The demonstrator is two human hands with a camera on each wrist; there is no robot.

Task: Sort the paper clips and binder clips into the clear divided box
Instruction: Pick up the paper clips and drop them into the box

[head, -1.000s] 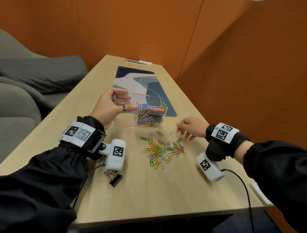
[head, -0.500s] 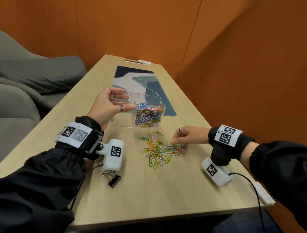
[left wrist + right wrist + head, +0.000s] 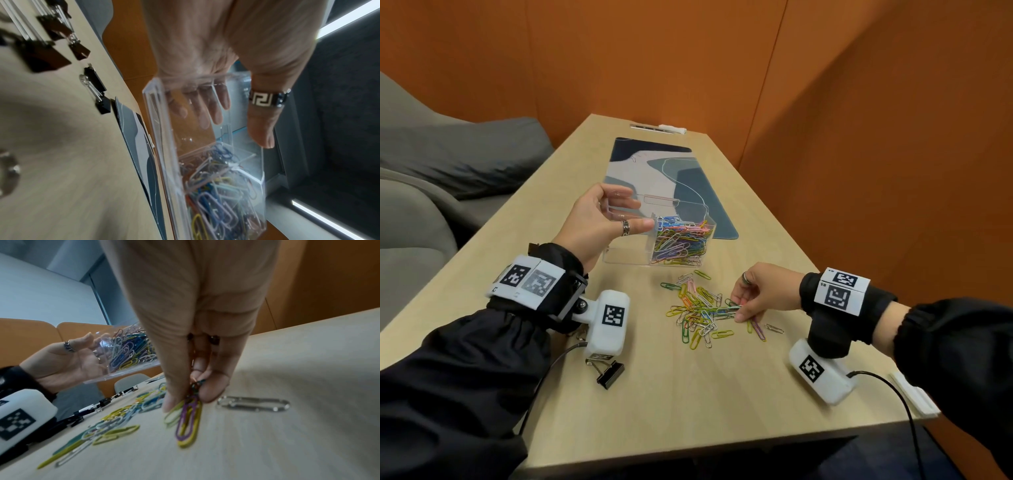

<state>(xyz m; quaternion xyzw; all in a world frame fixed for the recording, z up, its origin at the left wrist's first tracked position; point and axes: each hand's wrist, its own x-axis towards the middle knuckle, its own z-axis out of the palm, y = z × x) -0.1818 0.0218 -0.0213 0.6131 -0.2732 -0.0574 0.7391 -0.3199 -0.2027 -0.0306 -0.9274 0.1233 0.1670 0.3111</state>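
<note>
1. Paper clips (image 3: 703, 310) lying loose on table (image 3: 654, 404); many already filling clear divided box (image 3: 654, 246).
2. Right hand (image 3: 760, 294), having dropped from a second ago, now pinching several clips.
3. Left hand (image 3: 599, 226) still gripping box, tilted.
4. Binder clip (image 3: 610, 373) waiting.

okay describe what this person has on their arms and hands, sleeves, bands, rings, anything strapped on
Both arms wear black sleeves with gathered cuffs. Each wrist carries a black strap with a white band printed with square black-and-white markers, plus a white camera block bearing another marker and a dark cable. The left hand has a dark ring with a pale key pattern on the thumb. The right hand wears a silver ring on one finger.
</note>
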